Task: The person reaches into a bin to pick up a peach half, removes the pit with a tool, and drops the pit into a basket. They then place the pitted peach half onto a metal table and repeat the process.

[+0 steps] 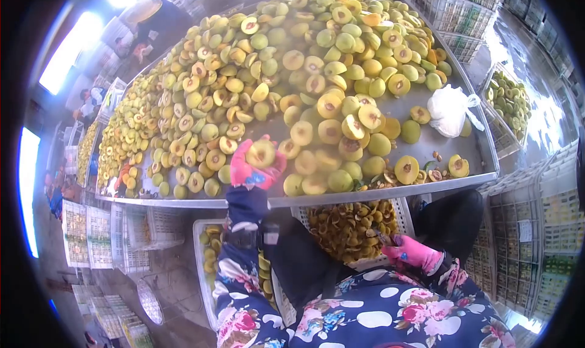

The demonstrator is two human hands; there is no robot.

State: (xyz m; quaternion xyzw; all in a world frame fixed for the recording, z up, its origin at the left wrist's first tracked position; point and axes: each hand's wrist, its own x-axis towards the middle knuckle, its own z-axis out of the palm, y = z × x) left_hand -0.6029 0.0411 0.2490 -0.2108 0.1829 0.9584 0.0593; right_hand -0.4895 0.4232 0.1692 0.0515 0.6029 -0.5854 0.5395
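My left hand [257, 172], in a pink glove, is raised over the near edge of the metal table [390, 197]. Its fingers curl round a yellow-green peach half [261, 154], cut face partly toward me. Lower down, my right hand [414, 255], also in a pink glove, is closed on a small knife-like tool [382, 235]; its exact shape is hard to make out. That hand is beside a white crate [403, 219] of brownish pits and scraps [347, 229]. A big heap of halved peaches [244, 86] spreads over the table, many showing pits or red-brown centres.
A tied white plastic bag [450, 111] sits at the table's right side. Another crate [204, 275] with fruit halves stands beside my left arm. Stacked crates [518, 238] rise on the right, and a fruit-filled crate [507, 101] stands beyond. People [161, 19] work at the far left.
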